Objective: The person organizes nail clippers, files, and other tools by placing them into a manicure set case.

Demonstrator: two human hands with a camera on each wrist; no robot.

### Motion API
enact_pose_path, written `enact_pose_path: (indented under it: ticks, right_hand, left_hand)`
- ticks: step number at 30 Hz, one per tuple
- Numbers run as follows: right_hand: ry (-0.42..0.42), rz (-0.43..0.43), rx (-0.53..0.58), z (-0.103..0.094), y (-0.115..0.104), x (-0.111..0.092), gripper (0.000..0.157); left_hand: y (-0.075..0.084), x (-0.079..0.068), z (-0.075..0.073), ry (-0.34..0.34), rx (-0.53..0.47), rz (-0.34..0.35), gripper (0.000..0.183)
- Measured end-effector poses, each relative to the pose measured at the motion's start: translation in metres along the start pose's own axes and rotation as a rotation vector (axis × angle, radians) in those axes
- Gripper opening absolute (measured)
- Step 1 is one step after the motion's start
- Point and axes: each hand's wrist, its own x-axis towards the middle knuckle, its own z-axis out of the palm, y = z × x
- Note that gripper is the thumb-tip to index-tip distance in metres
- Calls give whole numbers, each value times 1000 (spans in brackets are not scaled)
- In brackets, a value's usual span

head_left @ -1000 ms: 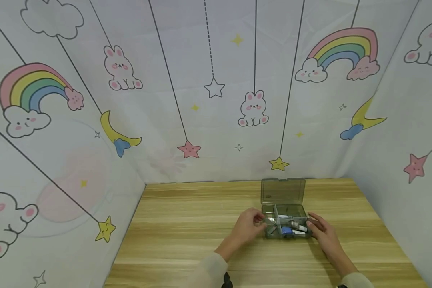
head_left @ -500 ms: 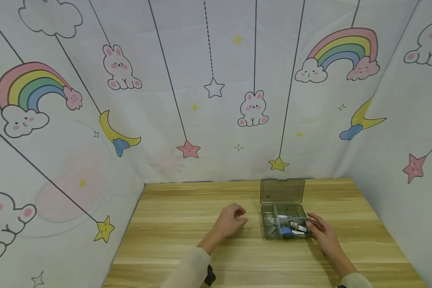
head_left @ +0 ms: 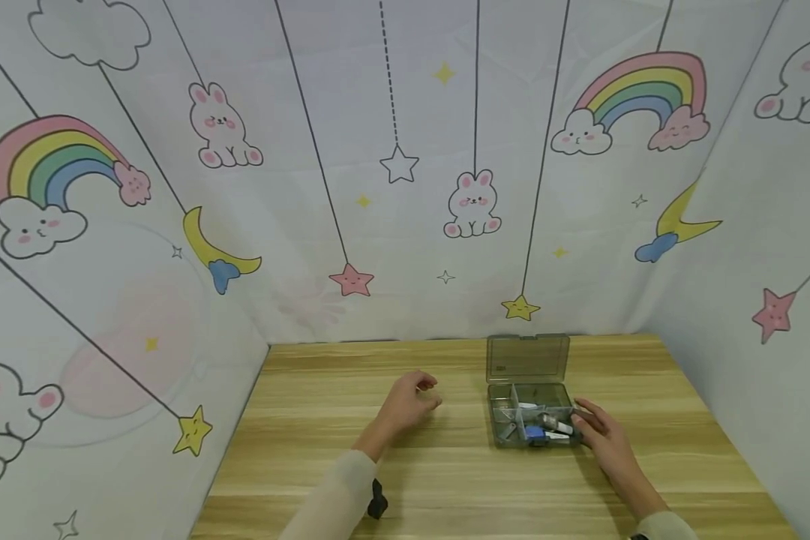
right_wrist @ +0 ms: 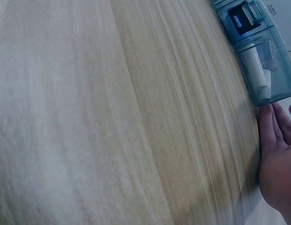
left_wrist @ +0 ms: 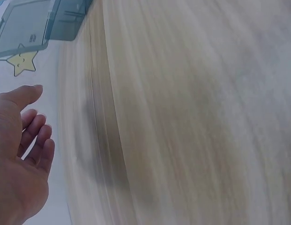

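A grey-green see-through compartment box [head_left: 502, 394] stands on the table with its hinged lid [head_left: 526, 358] raised at the back. Thin dividers split it. Inside lie small items: a blue one [head_left: 535, 433], several white ones and small metal-looking pieces on the left. My right hand [head_left: 604, 442] rests at the box's right end; in the right wrist view its straight fingers [right_wrist: 267, 124] touch that end. To the left of the box, my left hand [head_left: 405, 405] hovers over the table, fingers loosely bent and holding nothing. White tube-like pieces [right_wrist: 254, 66] show through the wall in the right wrist view.
The wood-grain table [head_left: 337, 375] is enclosed at the back and both sides by white cloth walls [head_left: 418, 247] printed with rabbits, stars and rainbows. A black strap piece [head_left: 376, 501] hangs at the left sleeve [head_left: 334, 495].
My left hand has drawn away from the box's left side, moving left across the table. My right hand and the box have stayed in place.
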Motion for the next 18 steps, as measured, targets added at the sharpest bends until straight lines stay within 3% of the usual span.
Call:
enact_pose_path:
  ticks: [8,18]
  right_hand:
    - [4,2,15,1,1,2,58]
    - [2,17,28,-1,1,2,58]
  left_hand:
    - [-15,9,-10,44,9,-56,40]
    - [-34,14,-10,102,4,-94,40]
